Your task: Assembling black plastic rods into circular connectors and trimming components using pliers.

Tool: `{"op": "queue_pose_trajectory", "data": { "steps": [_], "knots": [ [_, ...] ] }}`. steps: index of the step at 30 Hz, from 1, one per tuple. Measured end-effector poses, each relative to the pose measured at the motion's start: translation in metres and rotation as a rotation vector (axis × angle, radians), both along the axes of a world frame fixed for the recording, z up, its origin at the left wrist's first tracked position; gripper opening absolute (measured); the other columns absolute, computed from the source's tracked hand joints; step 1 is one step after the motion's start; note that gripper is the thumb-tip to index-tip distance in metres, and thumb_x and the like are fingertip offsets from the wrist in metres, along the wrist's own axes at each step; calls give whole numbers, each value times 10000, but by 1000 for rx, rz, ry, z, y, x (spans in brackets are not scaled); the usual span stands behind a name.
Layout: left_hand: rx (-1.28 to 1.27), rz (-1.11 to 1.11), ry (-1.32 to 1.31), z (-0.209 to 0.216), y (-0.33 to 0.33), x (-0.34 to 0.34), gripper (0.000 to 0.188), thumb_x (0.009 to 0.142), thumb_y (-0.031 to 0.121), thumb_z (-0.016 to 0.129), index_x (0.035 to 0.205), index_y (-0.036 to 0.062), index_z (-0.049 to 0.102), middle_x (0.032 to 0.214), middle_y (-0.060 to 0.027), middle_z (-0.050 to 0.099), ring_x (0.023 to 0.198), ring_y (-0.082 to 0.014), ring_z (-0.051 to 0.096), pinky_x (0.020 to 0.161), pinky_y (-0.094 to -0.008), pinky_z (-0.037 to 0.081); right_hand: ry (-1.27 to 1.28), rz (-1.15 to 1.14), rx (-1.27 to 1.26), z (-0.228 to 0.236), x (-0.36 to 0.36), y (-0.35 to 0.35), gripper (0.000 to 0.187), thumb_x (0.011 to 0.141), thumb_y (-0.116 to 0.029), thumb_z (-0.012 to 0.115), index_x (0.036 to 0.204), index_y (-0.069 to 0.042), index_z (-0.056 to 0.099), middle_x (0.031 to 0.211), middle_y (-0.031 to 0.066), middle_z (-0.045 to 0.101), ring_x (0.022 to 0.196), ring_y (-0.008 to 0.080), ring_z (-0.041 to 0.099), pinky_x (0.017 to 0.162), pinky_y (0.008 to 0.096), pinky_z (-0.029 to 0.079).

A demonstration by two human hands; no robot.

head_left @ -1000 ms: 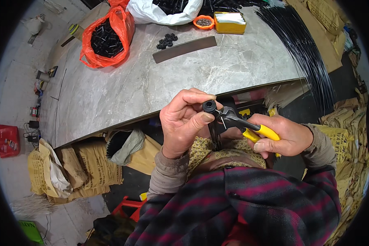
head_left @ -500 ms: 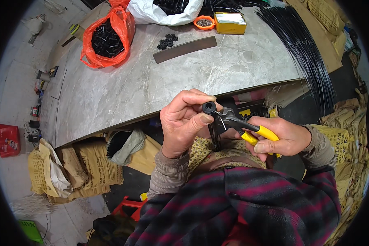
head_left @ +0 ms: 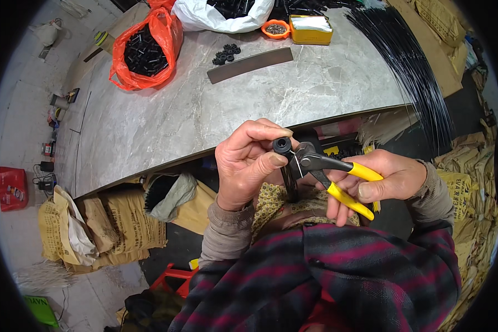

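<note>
My left hand (head_left: 248,160) pinches a small black round plastic fitting (head_left: 282,145) between thumb and finger, its hollow end facing up. Below it a dark bundle of strands (head_left: 289,185) hangs down toward my lap; how it joins the fitting is hidden. A thin pale wire (head_left: 299,165) sticks out beside the fitting. In my right hand (head_left: 384,174) are pincers (head_left: 337,164) with yellow grips, the handles spread apart. Their dark jaws are right by the fitting and the wire; whether they touch the wire I cannot tell.
On the grey marbled table (head_left: 271,99) lie a dark flat bar (head_left: 250,65) and several black knobby parts (head_left: 227,54). Behind are a red bag (head_left: 174,50) of black tubes, a white sack (head_left: 221,22), an orange dish (head_left: 275,29) and a yellow box (head_left: 311,37). Black strands (head_left: 404,61) overhang the right edge.
The pincers' handles have opened wider, and my right hand's fingers have loosened around them. My left hand keeps the fitting in nearly the same place.
</note>
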State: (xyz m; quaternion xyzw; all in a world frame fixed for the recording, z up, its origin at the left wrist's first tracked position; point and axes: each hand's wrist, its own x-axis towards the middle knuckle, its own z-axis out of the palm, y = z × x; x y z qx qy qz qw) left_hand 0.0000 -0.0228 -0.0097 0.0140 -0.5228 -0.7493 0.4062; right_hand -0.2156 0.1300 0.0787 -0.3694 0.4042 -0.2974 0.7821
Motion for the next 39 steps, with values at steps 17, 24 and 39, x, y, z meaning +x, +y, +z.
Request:
{"op": "queue_pose_trajectory", "data": {
  "steps": [17, 24, 39],
  "knots": [
    [23, 38, -46, 3, 0, -3, 335, 838, 111, 801, 1056, -43, 599, 964, -154, 633, 871, -201, 654, 791, -301, 542, -116, -40, 13, -16, 13, 6, 632, 1005, -425, 566, 1328, 105, 446, 1005, 228, 651, 814, 282, 714, 677, 334, 572],
    [38, -19, -26, 0, -2, -3, 300, 829, 24, 772, 1075, -68, 627, 1002, -159, 651, 939, -195, 663, 855, -300, 542, -144, -83, -36, -25, 21, 8, 432, 1060, -334, 490, 1200, 73, 526, 859, 95, 625, 682, 137, 640, 602, 258, 514],
    [110, -47, 39, 0, -6, 1, 275, 871, 34, 735, 1076, -79, 590, 978, -200, 663, 796, -236, 687, 753, -354, 579, 379, -273, -276, -21, 8, 4, 441, 994, -359, 582, 1168, 38, 505, 840, 60, 588, 637, 72, 547, 570, 214, 456]
  ]
}}
